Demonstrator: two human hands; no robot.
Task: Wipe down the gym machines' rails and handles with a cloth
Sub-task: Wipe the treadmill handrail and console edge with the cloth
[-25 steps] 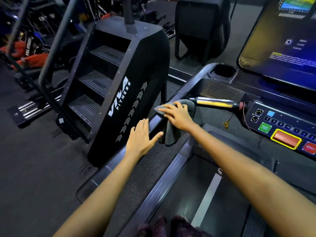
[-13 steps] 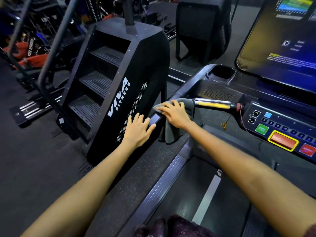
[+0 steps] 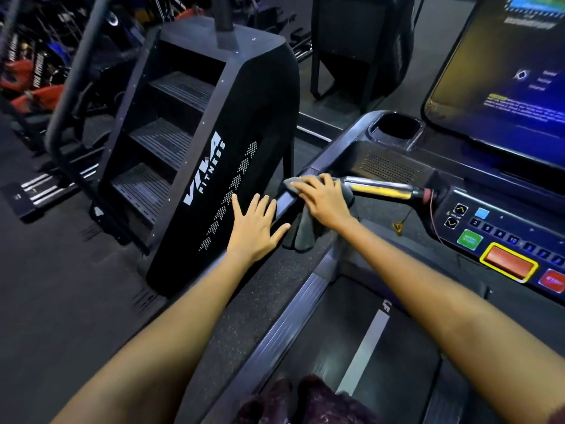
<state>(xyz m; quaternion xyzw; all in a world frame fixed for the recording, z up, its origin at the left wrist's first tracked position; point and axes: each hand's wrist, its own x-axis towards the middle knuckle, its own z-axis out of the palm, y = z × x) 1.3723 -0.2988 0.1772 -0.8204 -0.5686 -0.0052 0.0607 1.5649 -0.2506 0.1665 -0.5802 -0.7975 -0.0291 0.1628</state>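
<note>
I stand on a treadmill. My right hand presses a grey cloth onto the treadmill's left handrail, where the rail meets the silver and yellow sensor handle. Part of the cloth hangs down below the rail. My left hand lies flat with fingers spread on the same rail, just nearer to me than the cloth, and holds nothing.
A black stair-climber machine stands close on the left, with its own handrail beyond. The treadmill console with buttons and a lit screen is to the right. The belt runs under me.
My left hand moved forward along the rail and came down flat beside the cloth. My right hand with the cloth stayed at about the same spot on the rail.
</note>
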